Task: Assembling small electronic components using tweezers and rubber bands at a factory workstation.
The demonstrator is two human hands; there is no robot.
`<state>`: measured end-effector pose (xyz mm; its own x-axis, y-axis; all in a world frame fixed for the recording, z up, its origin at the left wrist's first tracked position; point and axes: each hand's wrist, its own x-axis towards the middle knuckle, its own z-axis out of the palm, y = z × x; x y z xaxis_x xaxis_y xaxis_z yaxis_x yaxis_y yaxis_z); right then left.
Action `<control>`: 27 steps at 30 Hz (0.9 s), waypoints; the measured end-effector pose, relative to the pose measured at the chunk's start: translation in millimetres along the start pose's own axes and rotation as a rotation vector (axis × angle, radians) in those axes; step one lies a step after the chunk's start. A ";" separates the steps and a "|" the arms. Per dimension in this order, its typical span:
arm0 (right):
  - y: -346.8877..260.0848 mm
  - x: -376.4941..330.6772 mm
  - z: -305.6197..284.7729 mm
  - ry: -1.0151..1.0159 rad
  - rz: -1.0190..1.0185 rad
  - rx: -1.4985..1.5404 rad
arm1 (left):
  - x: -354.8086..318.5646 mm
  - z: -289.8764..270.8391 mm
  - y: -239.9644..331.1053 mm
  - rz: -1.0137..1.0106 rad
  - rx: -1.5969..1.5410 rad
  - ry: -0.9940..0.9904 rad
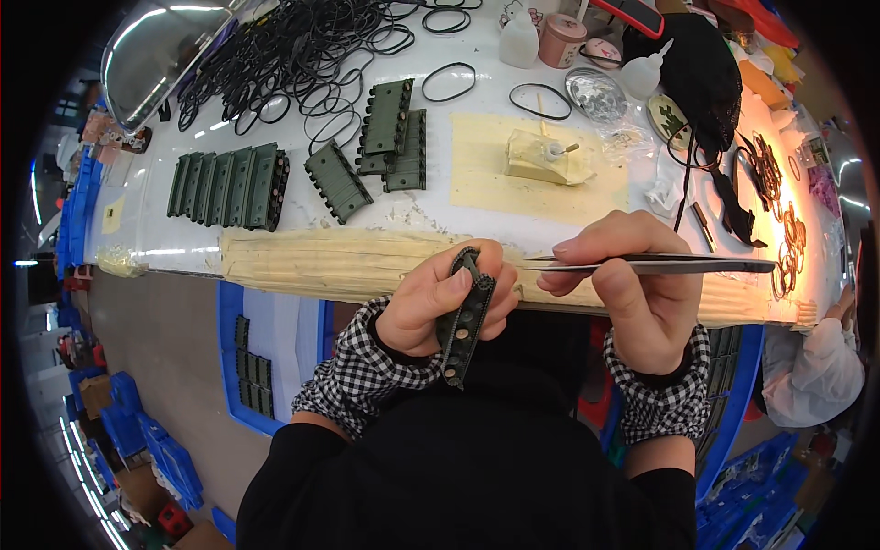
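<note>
- Wheeled green part (464, 323) stood on a slant in the left hand (423, 298), its row of round wheels facing up; the thumb pressed on its upper end, while the curled fingers closed round it from the other side.
- Right hand (646, 284) fingers pinched a pair of tweezers (715, 264) between thumb and forefinger, the points aimed leftward.
- Those points lay near the left fingertips; whether they touched anything could not be told.
- Step in hand, as I judged it: fine work on the held part, one hand steadying and the other guiding the tool. The next move seemed to call for a firm left grip, with the points brought to the wheeled side without scraping it.
- Just beyond the hands ran the padded front edge (312, 261) of the white bench (422, 206).
- Farther back on the left lay a row of green parts (225, 186), a single tilted part (338, 181) and a small stack (390, 119).
- Black loops (284, 55) lay heaped behind these.
- Nearer the middle, a yellow block (547, 160) with a small stick on it rested on a pale yellow sheet (472, 191).
- Below the bench at left, a blue tray (240, 412) held more green pieces (254, 380).
</note>
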<state>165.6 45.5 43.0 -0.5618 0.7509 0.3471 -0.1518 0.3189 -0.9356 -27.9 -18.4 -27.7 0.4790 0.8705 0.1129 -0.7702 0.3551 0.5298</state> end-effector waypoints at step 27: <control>29.7 -22.9 16.2 0.120 0.147 0.164 | -3.8 9.6 -1.2 0.306 1.137 0.337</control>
<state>160.7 28.4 6.3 -0.4888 0.8486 0.2026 -0.2107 0.1105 -0.9713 -24.7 -25.4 -20.6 0.0803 0.9704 0.2278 0.0554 -0.2325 0.9710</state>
